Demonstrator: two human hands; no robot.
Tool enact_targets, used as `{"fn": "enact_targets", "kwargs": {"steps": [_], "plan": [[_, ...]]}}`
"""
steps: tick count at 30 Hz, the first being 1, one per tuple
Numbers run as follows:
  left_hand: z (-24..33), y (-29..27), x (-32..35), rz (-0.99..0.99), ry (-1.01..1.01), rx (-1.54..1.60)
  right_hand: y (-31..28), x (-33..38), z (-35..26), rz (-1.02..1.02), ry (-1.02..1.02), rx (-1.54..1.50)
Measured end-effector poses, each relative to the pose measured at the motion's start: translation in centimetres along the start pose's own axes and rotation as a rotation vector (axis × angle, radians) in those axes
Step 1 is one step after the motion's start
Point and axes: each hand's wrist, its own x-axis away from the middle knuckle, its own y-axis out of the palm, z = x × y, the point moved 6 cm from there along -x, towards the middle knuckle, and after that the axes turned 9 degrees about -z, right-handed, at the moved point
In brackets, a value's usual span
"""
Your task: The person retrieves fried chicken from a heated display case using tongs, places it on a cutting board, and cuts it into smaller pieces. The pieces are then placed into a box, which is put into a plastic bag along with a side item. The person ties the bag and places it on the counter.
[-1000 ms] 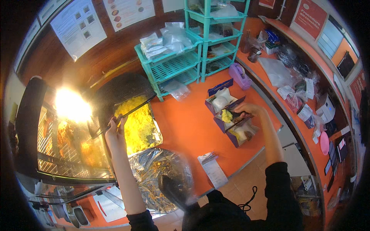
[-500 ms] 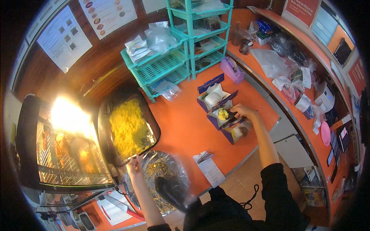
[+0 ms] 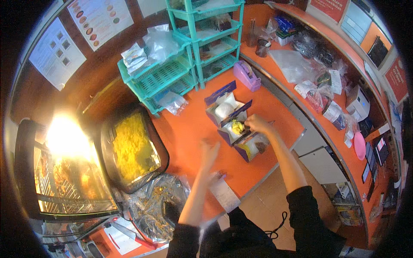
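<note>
From the head view, our right hand [image 3: 257, 124] rests on the middle purple box [image 3: 234, 124] with yellow food, maybe to keep it steady; its grip is hidden. Our left hand [image 3: 209, 152], blurry, fingers spread, floats above the orange counter [image 3: 189, 129] near the tray of yellow food [image 3: 132, 148].

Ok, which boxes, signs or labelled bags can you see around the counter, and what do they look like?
Three open purple food boxes: mid-counter in a row, right hand at the middle one.
Two white posters: wall, upper left, rows of small pictures.
Clear bags with white labels: right-hand ledge, crumpled.
Red signs: right wall, rectangular.
White slip: counter edge, near the blurred left hand.
</note>
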Motion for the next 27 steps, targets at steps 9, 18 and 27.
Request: {"fn": "enact_targets", "kwargs": {"steps": [9,18,27], "plan": [[-0.9,6.5,-3.5,-0.213,-0.097,-0.092,3.1,2.8,-5.1,0.241,0.006,0.194],[0.9,5.0,-1.1,-0.358,-0.297,0.703,8.7,2.7,-7.2,0.347,-0.188,0.511],[0.7,5.8,-0.4,-0.281,-0.283,0.773,9.5,3.1,-6.4,0.299,-0.085,0.478]]}}
